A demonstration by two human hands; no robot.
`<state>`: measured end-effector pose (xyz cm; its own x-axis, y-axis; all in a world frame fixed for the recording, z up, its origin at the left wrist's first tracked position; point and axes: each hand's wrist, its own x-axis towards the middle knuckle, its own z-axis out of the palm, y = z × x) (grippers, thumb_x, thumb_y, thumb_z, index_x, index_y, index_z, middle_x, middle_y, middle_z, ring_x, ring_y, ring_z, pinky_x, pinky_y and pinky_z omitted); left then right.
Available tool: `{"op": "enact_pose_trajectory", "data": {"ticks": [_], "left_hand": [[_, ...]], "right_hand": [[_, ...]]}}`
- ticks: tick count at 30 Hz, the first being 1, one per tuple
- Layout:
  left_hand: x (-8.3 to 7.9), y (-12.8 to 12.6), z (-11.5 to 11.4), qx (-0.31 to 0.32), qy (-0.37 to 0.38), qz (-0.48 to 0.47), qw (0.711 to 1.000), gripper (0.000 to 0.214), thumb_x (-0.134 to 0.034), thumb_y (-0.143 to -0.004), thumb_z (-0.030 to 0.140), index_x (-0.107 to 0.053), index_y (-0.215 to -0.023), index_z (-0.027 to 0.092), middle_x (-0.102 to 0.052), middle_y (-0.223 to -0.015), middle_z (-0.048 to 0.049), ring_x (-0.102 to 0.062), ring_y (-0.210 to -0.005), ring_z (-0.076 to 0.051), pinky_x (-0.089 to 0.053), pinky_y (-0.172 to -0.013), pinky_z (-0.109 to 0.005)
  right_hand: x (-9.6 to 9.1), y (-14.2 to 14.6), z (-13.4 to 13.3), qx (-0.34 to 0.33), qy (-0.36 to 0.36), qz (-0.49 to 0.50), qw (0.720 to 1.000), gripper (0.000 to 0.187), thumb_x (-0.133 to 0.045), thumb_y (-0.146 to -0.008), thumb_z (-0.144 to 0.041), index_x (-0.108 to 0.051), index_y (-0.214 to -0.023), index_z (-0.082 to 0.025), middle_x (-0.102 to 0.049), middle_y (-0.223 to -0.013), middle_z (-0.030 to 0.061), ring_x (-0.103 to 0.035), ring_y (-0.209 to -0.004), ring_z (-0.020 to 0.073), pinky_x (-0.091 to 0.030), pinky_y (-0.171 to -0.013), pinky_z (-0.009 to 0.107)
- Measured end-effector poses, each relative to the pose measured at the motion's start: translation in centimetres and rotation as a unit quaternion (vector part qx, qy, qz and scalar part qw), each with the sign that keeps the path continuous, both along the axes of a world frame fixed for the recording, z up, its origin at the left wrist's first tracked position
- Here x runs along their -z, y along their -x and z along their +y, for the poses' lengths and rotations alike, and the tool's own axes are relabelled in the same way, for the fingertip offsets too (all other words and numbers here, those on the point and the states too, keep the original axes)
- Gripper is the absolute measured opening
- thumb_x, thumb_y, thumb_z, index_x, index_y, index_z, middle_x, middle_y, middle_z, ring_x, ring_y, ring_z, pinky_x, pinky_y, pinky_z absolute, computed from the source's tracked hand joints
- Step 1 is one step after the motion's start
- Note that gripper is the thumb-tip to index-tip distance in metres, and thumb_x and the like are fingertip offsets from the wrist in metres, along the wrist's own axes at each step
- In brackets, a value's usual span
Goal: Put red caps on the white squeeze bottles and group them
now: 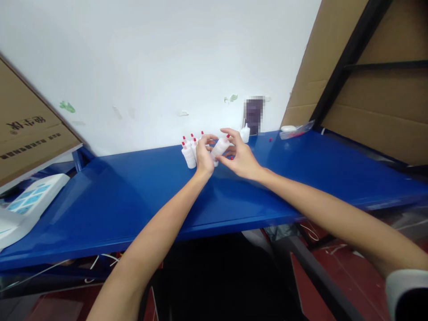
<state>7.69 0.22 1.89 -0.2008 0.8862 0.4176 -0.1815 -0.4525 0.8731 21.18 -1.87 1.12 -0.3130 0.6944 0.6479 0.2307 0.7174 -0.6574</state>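
A small white squeeze bottle (220,147) with a red tip cap is held tilted between my hands, above the blue table. My left hand (204,157) is curled against its left side. Around its right side bends my right hand (243,157), thumb at the lower body and index finger near the red tip. Some of the fingers are hidden behind the bottle. Just left of my left hand stand several similar white bottles with red tips (189,157), partly covered by that hand. A loose red cap (232,158) lies beneath my right hand.
White bottles without red caps (245,134) stand behind my right hand, beside a pixelated dark object (254,115) at the wall. Another red cap (270,140) and a clear plastic bag (297,130) lie farther right. A white device (31,203) occupies the table's left end.
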Motion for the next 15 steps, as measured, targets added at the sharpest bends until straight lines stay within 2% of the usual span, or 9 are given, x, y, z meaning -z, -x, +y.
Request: {"op": "enact_pose_trajectory", "data": {"ticks": [7,9,12,15], "left_hand": [[-0.5,-0.3,-0.6,0.003,0.035,-0.127,0.991,0.035,-0.040,-0.095,0.043,-0.062,-0.083,0.019,-0.063,-0.094,-0.0066,-0.058,-0.075,-0.015,-0.044,-0.066,-0.027],[-0.9,-0.2,-0.9,0.012,0.038,-0.159,0.986,0.034,-0.041,-0.094,0.043,-0.062,-0.082,0.018,-0.063,-0.094,-0.0062,-0.057,-0.073,-0.014,-0.044,-0.066,-0.026],[-1.3,0.1,-1.2,0.032,0.054,-0.187,0.980,0.038,-0.042,-0.094,0.048,-0.062,-0.080,0.018,-0.059,-0.081,-0.0043,-0.055,-0.067,-0.013,-0.043,-0.062,-0.024],[-1.3,0.2,-1.3,0.057,0.055,-0.172,0.982,0.042,-0.039,-0.095,0.051,-0.061,-0.082,0.018,-0.055,-0.073,-0.0030,-0.055,-0.066,-0.013,-0.043,-0.061,-0.023]], "right_hand": [[0.0,-0.1,-0.2,-0.031,-0.012,0.001,0.999,0.077,-0.071,-0.081,-0.034,-0.031,-0.147,-0.033,-0.048,-0.139,0.0102,-0.069,-0.085,0.0190,-0.063,-0.075,0.040],[-0.2,-0.1,-0.3,-0.034,0.007,0.003,0.999,0.078,-0.072,-0.080,-0.034,-0.031,-0.147,-0.033,-0.049,-0.137,0.0103,-0.068,-0.086,0.0198,-0.063,-0.073,0.040],[-0.3,0.0,-0.3,-0.038,0.058,0.026,0.997,0.081,-0.072,-0.079,-0.034,-0.028,-0.147,-0.033,-0.053,-0.127,0.0095,-0.069,-0.089,0.0228,-0.062,-0.072,0.040],[-0.2,0.3,-0.1,-0.059,0.105,0.064,0.991,0.088,-0.072,-0.078,-0.036,-0.020,-0.149,-0.034,-0.055,-0.122,0.0088,-0.069,-0.096,0.0255,-0.063,-0.076,0.043]]}}
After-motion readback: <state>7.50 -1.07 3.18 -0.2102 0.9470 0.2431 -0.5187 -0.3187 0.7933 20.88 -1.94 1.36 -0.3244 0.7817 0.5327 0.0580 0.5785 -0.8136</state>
